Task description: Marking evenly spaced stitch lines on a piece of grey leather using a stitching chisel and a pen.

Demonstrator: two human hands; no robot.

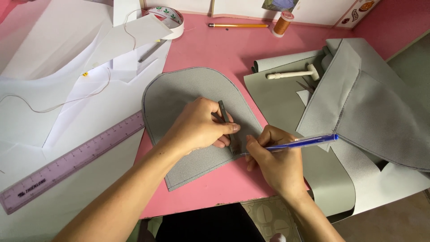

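Right hand (273,159) closed around blue pen (304,142), left hand (199,125) pinching pronged metal tool (227,127) on grey fabric piece (179,96)

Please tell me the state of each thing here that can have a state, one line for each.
Left hand: grips the grey metal pronged tool, upright on the fabric.
Right hand: holds the blue pen, tip at the prongs.
Rounded grey fabric piece: lying flat.
Orange thread spool: standing upright.
Tape roll: partly unrolled.

Fabric piece (179,96) lies mid-table (210,49), ruler (74,161) to its L. Mallet (293,74) on sheets to the R; pencil (237,25) + thread spool (283,23) behind.
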